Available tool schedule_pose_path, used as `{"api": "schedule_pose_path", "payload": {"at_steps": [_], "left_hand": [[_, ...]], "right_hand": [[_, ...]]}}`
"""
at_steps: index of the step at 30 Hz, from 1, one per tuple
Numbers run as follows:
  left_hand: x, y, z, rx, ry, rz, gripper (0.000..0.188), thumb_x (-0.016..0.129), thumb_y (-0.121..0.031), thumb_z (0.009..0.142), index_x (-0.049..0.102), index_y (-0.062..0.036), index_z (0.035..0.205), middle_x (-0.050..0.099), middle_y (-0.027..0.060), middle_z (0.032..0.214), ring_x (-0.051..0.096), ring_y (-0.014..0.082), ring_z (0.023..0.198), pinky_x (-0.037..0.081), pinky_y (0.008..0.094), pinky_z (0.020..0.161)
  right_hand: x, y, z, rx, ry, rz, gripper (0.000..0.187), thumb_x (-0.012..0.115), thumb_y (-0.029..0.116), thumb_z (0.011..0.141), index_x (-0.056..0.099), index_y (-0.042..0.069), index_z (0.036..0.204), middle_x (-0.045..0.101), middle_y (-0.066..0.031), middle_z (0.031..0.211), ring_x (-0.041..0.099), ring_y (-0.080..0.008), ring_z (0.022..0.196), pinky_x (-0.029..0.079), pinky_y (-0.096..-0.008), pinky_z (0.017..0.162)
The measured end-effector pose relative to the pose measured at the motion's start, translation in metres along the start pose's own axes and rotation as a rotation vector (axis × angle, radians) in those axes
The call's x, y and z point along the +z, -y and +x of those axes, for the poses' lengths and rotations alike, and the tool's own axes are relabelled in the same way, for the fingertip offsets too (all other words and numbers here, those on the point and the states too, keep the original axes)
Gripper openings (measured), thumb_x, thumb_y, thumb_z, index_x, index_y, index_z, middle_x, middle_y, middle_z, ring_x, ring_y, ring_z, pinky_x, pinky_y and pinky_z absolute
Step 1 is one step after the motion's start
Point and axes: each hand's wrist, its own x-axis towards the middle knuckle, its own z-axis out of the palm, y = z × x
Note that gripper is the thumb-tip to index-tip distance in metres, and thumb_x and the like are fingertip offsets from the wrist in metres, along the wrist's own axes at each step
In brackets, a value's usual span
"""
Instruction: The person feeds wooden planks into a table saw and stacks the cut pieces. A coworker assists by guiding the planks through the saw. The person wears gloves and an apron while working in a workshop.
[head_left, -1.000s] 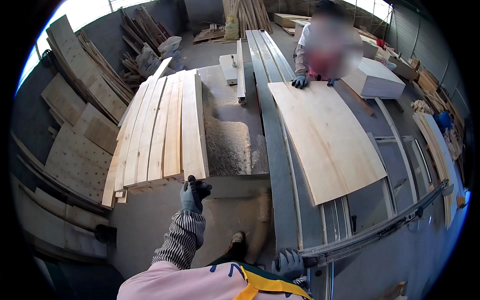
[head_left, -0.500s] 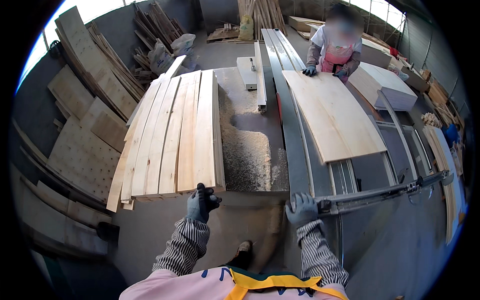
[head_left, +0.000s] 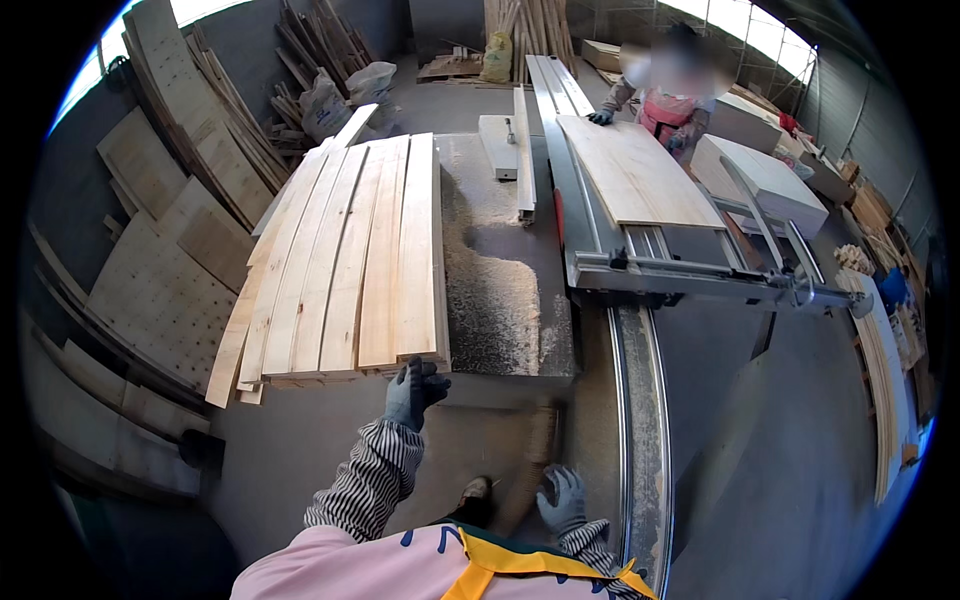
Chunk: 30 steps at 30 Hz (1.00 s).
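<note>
My left hand [head_left: 412,393], in a grey glove with a dark palm, is at the near end of a stack of pale wooden planks [head_left: 385,250]. Its fingers are curled against the end of the rightmost planks; whether they grip anything is hidden. My right hand [head_left: 563,500], gloved too, hangs with fingers apart and holds nothing, left of a long metal rail [head_left: 640,430]. Ahead on the right, a wide wooden board [head_left: 645,175] lies on the sliding table of a panel saw, behind its metal crossbar [head_left: 710,283]. A co-worker's gloved hand [head_left: 602,116] is at the board's far left corner.
Sawdust [head_left: 490,305] covers the saw table [head_left: 500,383] beside the planks. A fence bar [head_left: 524,160] stands toward its far side. Leaning sheets [head_left: 150,260] line the left wall. A stack of pale boards [head_left: 765,185] stands beyond the crossbar, and more boards [head_left: 880,400] stand far right.
The crossbar and board have slid away from me, uncovering the near rail. My right hand has left the crossbar's end and drawn back toward me. My left hand stays at the planks.
</note>
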Motion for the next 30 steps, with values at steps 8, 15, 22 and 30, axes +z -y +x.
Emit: {"api": "schedule_pose_path", "payload": {"at_steps": [8,15,22,30], "left_hand": [[-0.054,0.083,-0.118,-0.352,0.091,0.329,0.051,0.056,-0.05,0.088,0.055,-0.0002,0.1,0.061,0.0133,0.08,0.066,0.0278,0.071,0.055,0.0361,0.061],[-0.047,0.123,-0.172,-0.446,0.229,0.299,0.041,0.051,-0.041,0.094,0.054,-0.0011,0.102,0.062,0.0118,0.086,0.065,0.0244,0.07,0.055,0.0361,0.063],[-0.04,0.123,-0.191,-0.354,0.279,0.374,0.039,0.054,-0.043,0.092,0.055,-0.0048,0.1,0.062,0.0102,0.085,0.065,0.024,0.073,0.055,0.0355,0.065],[-0.039,0.14,-0.201,-0.396,0.335,0.435,0.038,0.055,-0.038,0.092,0.055,-0.0019,0.104,0.061,0.0064,0.091,0.062,0.0179,0.073,0.053,0.0323,0.064]], "right_hand": [[-0.031,0.008,-0.093,0.17,-0.187,0.112,0.039,0.068,0.02,0.075,0.059,0.007,0.11,0.057,-0.0133,0.117,0.049,-0.0341,0.111,0.038,-0.0428,0.098],[-0.051,-0.002,-0.118,0.163,-0.332,0.11,0.037,0.066,0.02,0.076,0.059,0.005,0.109,0.059,-0.0146,0.114,0.052,-0.0326,0.109,0.039,-0.041,0.096],[-0.051,-0.007,-0.139,0.205,-0.321,0.121,0.036,0.065,0.021,0.077,0.059,0.005,0.109,0.059,-0.0148,0.114,0.052,-0.0331,0.107,0.04,-0.04,0.095],[-0.061,-0.01,-0.161,0.354,-0.292,0.187,0.035,0.064,0.021,0.078,0.059,0.007,0.11,0.06,-0.0139,0.108,0.054,-0.0316,0.098,0.044,-0.0398,0.086]]}}
